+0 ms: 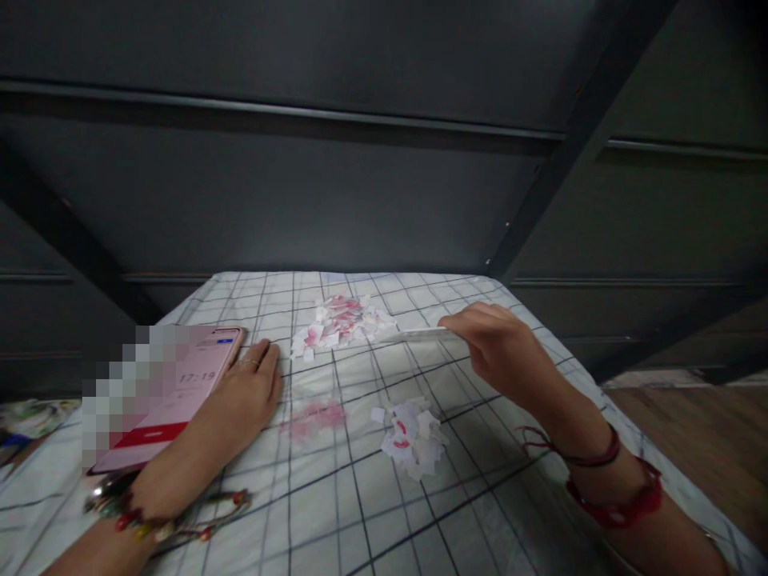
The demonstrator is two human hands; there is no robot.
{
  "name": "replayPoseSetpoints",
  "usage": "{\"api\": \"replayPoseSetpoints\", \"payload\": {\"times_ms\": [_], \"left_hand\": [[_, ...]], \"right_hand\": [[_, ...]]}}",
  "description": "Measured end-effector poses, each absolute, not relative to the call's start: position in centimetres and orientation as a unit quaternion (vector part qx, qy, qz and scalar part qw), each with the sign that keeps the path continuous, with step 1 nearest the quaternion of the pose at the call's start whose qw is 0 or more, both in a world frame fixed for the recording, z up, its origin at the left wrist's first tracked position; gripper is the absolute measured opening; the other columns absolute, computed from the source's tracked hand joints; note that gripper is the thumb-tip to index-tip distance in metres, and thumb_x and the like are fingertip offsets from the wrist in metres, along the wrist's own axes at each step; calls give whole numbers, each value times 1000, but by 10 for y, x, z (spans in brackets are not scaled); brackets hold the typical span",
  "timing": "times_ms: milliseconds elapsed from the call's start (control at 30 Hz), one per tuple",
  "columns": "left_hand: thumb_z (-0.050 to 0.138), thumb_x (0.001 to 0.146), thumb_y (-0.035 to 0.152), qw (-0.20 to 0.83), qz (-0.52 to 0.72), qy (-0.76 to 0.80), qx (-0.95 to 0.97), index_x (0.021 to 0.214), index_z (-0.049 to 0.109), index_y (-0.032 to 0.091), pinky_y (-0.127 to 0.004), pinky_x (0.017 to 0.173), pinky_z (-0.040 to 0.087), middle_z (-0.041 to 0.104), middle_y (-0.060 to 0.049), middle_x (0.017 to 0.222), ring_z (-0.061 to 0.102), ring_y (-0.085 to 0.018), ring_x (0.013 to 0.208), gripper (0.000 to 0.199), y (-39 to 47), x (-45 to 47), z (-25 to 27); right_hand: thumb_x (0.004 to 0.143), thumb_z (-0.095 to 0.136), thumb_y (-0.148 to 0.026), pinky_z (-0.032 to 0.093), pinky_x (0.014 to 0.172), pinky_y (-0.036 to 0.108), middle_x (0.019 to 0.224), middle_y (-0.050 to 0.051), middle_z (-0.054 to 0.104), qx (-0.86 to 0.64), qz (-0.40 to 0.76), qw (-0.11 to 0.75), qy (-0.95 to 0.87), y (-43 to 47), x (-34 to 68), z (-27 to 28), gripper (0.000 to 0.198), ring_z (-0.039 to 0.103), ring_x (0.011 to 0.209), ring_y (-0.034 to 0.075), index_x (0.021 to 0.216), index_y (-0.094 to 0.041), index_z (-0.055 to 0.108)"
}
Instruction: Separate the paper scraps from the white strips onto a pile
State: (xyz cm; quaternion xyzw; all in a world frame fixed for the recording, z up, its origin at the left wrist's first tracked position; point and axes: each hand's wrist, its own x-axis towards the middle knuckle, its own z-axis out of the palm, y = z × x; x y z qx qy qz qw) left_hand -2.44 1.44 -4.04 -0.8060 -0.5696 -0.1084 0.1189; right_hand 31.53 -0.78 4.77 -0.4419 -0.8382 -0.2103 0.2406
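Note:
My right hand (495,340) is closed on one end of a thin, flat, pale strip (420,333); its exact kind I cannot make out. The strip's blurred far end reaches the right side of a heap of torn white and pink paper scraps (342,320). Nearer to me lies a smaller heap of white scraps (414,440) with a red mark on it. Palm down, my left hand (255,380) rests on the checked cloth (336,512) with its fingers stretched out. A phone (198,384) in a pink case lies just left of that hand, its screen lit.
A pink stain (315,420) marks the cloth between my hands. Beyond the far edge rises a dark panelled wall (336,192). Wooden floor (690,432) shows at the right, and blurred clutter (30,420) lies low at the left.

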Motion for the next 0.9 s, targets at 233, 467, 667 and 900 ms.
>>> {"api": "replayPoseSetpoints", "payload": {"times_ms": [233,467,667,900], "left_hand": [[23,89,27,100,-108,-578,-803,124,48,-5,-51,105,38,52,-27,129,45,-34,126,53,13,-23,-36],[26,89,27,98,-111,-581,-800,124,50,-4,-51,105,38,52,-26,129,46,-33,125,52,12,-22,-35],[24,90,26,103,-99,-578,-803,123,49,-7,-50,106,38,51,-28,128,46,-34,124,53,13,-22,-36],[24,90,25,116,-110,-573,-804,123,50,-3,-51,104,39,51,-25,129,47,-33,123,51,12,-22,-38]], "right_hand": [[74,40,2,42,66,31,72,5,67,-459,-234,248,-820,-10,315,50,35,58,71,19,85,-18,66],[74,37,4,45,62,29,74,3,66,-357,-175,288,-871,-19,308,52,40,55,66,14,90,-18,67],[76,38,1,47,61,32,70,5,65,-382,-207,296,-851,-22,312,57,35,57,66,17,88,-16,67],[75,37,2,50,62,30,74,4,66,-323,-188,273,-887,-32,308,63,39,59,68,16,91,-18,67]]}}
